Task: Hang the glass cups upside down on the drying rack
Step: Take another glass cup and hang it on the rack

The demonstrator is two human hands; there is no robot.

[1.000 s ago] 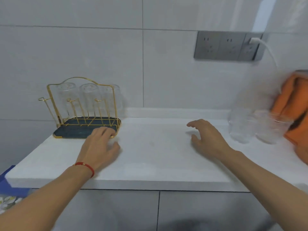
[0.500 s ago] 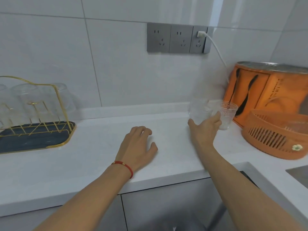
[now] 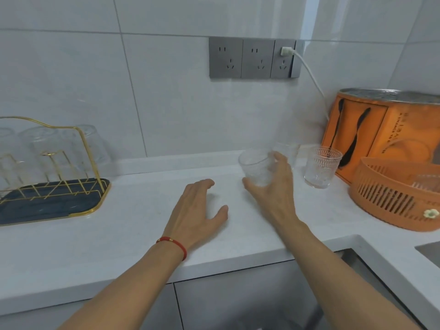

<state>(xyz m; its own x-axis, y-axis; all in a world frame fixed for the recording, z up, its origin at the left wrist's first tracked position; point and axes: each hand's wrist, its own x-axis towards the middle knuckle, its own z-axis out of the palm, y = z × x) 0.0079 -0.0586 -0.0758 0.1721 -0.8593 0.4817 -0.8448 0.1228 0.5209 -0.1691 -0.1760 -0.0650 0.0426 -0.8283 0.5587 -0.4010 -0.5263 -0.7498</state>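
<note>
My right hand (image 3: 273, 194) grips a clear glass cup (image 3: 257, 166), tilted and lifted just above the white counter (image 3: 142, 225). A second, patterned glass cup (image 3: 321, 166) stands upright on the counter to its right, and a fainter cup (image 3: 289, 151) stands behind my fingers. My left hand (image 3: 197, 210) rests flat on the counter with fingers spread, holding nothing. The gold wire drying rack (image 3: 78, 163) with a dark tray stands at the far left, with several glasses hanging upside down on it.
An orange slotted basket (image 3: 390, 201) sits at the right with a glass inside. Behind it stands an orange box (image 3: 385, 129). A socket strip (image 3: 252, 58) with a white cable is on the tiled wall. A sink edge (image 3: 428, 251) shows at the lower right.
My right hand closed on the nearest cup and lifted it toward the left. My left hand stayed on the counter. The view shifted slightly, showing more of the rack.
</note>
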